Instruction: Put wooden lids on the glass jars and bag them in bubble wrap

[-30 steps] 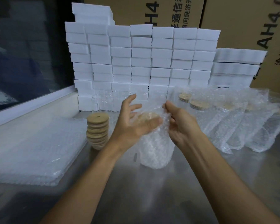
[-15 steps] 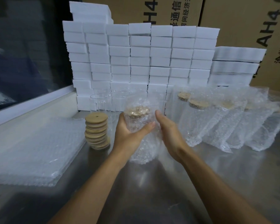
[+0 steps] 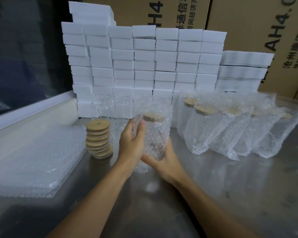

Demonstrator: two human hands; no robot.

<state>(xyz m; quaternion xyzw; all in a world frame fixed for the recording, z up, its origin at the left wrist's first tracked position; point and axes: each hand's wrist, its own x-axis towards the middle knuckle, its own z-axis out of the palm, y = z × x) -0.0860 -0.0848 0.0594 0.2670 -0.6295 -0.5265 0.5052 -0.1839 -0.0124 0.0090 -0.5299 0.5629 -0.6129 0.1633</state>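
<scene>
Bagged jar: a lidded glass jar already inside its bubble-wrap bag, held upright between both hands just above the bench, in front of the row of finished ones.
Left hand: wrapped round the jar's left side, thumb up near the lid; it looks to be steadying the jar so it stays vertical.
Right hand: cupped under and against the bottom of the bag, fingers closed on the wrap; probably carrying the weight so the jar cannot slide through the loose plastic.
Wooden lid: seated on the jar mouth, seen through the wrap; the open top of the bag stands up above it.
Lid stack: spare wooden lids piled just left of the hands, within easy reach for the next jar.
Bare jars: clear glasses without lids, standing behind the lid stack against the foam blocks; their number is hard to tell.
Flat bags: a pile of unused bubble-wrap bags lying at the far left of the bench.
Finished row: bagged, lidded jars leaning side by side on the right, a likely place for this one.
Foam blocks: white blocks stacked high at the back, with cardboard cartons behind them.
Stage: this jar seems lidded and bagged; setting it down with the others would be next.
</scene>
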